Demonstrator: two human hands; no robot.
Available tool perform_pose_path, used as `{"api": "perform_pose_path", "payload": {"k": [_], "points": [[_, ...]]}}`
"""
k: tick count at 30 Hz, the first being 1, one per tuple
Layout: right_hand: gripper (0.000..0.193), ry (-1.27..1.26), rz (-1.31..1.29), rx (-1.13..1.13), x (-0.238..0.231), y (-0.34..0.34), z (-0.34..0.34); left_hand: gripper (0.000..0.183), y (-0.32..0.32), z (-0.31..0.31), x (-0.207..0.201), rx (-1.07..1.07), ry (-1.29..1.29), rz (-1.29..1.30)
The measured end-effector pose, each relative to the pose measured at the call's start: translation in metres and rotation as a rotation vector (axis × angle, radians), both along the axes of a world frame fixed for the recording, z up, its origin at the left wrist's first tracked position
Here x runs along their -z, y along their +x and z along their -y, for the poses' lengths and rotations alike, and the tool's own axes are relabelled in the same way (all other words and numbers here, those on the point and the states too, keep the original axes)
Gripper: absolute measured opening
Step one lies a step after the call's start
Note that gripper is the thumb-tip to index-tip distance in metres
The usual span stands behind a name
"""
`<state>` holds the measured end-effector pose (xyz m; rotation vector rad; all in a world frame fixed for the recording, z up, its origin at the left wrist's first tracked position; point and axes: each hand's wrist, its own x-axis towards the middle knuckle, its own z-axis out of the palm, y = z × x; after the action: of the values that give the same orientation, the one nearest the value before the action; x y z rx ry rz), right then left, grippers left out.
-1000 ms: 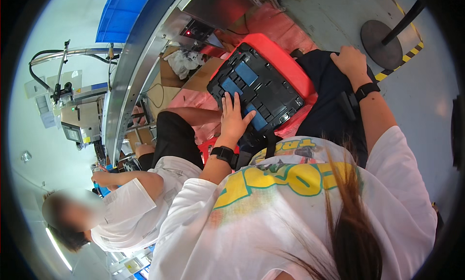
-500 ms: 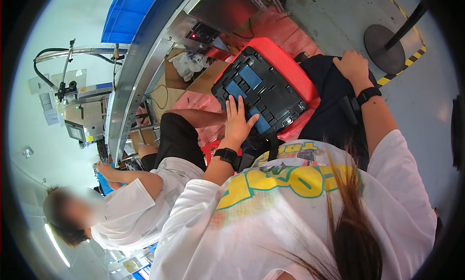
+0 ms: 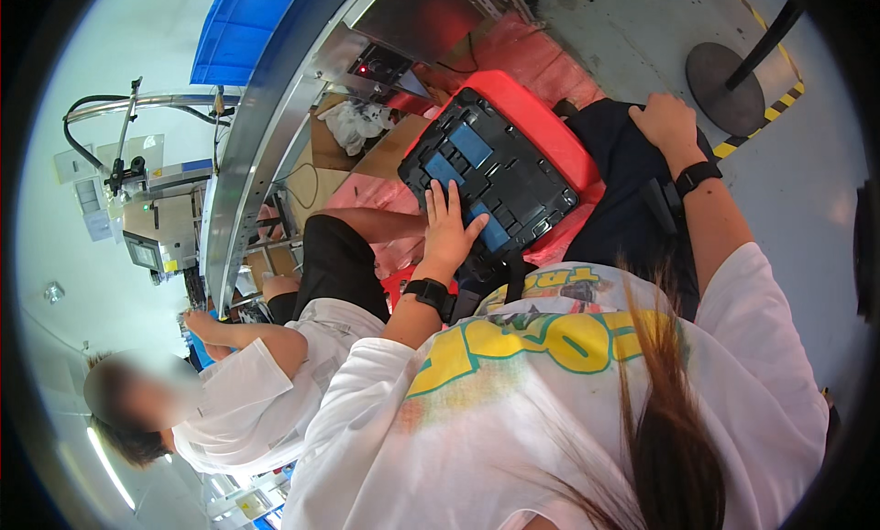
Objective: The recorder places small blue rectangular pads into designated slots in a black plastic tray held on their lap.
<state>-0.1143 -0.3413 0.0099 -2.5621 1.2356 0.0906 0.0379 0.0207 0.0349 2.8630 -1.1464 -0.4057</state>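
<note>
My left hand [image 3: 446, 229] lies on a black plastic case [image 3: 527, 183], its fingers stretched out over the lid near the left edge. Blue rectangular patches [image 3: 470, 146] are set into the lid, and one is close by my fingertips. The case rests tilted on a red plastic surface [image 3: 541, 117] in front of me. On my dark-trousered leg [image 3: 605, 154] rests my right hand [image 3: 666, 125], apart from the case; its fingers are partly bent over and I see nothing in it. Each wrist wears a black band.
A person in a white shirt [image 3: 247, 392] sits close at my left. Beyond the case run a metal workbench frame [image 3: 275, 136] and a blue bin [image 3: 240, 30]. A round black post base [image 3: 724, 88] stands at the far right, beside yellow-black floor tape [image 3: 782, 106].
Both hands stay where they were. The whole view has shifted very slightly; nothing has been taken hold of or let go.
</note>
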Motion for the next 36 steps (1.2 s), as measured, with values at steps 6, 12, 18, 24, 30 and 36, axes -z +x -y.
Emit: {"api": "perform_pose_path", "payload": {"k": [6,12,18,24,30,36], "points": [[0.043,-0.002,-0.017,-0.004,-0.001,-0.003,-0.001,0.084,-0.004,-0.001,0.001,0.002,-0.016,0.011],[0.045,0.003,-0.041,0.001,0.001,0.001,0.000,0.084,-0.004,0.001,0.000,-0.015,0.002,-0.002],[0.045,0.018,-0.021,0.005,-0.001,0.005,-0.002,0.085,0.002,0.000,-0.002,-0.011,0.019,-0.008],[0.045,0.018,-0.030,0.002,-0.003,0.004,-0.001,0.085,0.000,-0.001,0.000,-0.008,-0.008,-0.003],[0.044,0.019,-0.024,0.011,-0.006,0.001,-0.003,0.090,-0.009,0.000,0.000,-0.117,0.009,0.035],[0.043,0.025,-0.021,0.009,-0.007,0.002,-0.002,0.098,-0.009,0.003,-0.004,-0.199,0.103,0.012]]}}
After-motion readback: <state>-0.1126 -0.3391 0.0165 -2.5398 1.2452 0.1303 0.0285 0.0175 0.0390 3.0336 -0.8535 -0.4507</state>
